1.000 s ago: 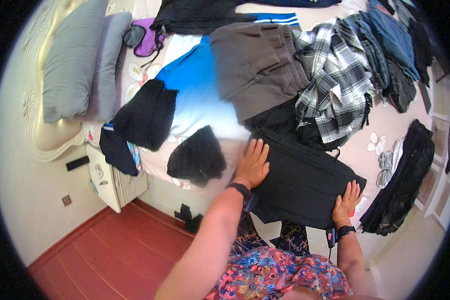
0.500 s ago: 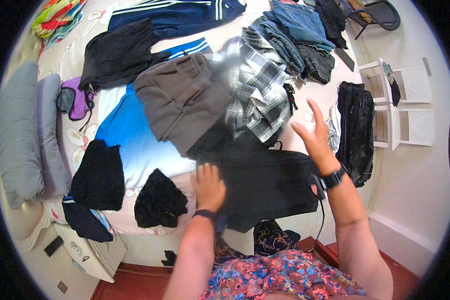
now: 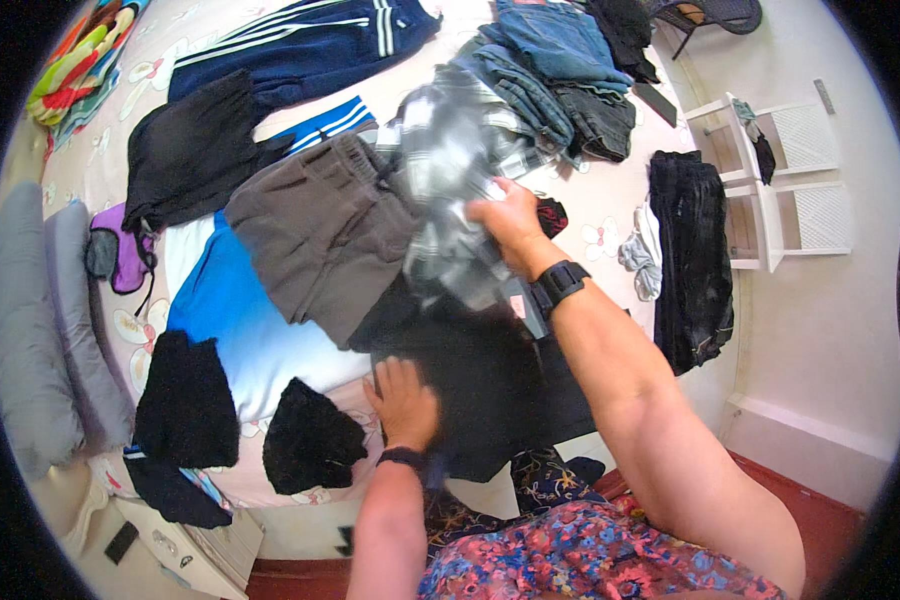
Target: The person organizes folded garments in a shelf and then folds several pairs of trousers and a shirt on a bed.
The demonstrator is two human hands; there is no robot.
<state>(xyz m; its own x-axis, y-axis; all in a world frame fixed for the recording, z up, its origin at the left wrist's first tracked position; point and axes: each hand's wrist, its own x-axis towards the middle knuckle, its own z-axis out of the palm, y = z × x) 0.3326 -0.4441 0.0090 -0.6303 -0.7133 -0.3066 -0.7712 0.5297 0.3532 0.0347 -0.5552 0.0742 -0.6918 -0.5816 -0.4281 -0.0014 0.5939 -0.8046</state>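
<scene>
My right hand [image 3: 515, 225] pinches the edge of a black-and-white plaid shirt [image 3: 450, 190], which is smeared by motion. Flat on a black garment [image 3: 470, 390] at the bed's near edge lies my left hand [image 3: 408, 402], its fingers stretched out. Part of that garment is behind my right forearm. Brown-grey pants [image 3: 320, 220] rest just left of the shirt. Beneath them spreads a blue and white garment [image 3: 260, 310]. Two small black fuzzy pieces, one of them a dark fuzzy cloth [image 3: 313, 437], sit left of my left hand.
Folded jeans [image 3: 550, 50], navy striped pants [image 3: 310, 45] and a black garment [image 3: 195, 140] lie farther back. Black trousers [image 3: 688, 260] and pale socks [image 3: 643, 255] are on the right. Rolled grey bedding [image 3: 25, 330] lines the left side. A white shelf [image 3: 770, 210] stands beside the bed.
My right hand has come left and down onto the plaid shirt and grips it; the shirt has shifted and blurred. My left hand stays on the black garment. The whole view has turned slightly.
</scene>
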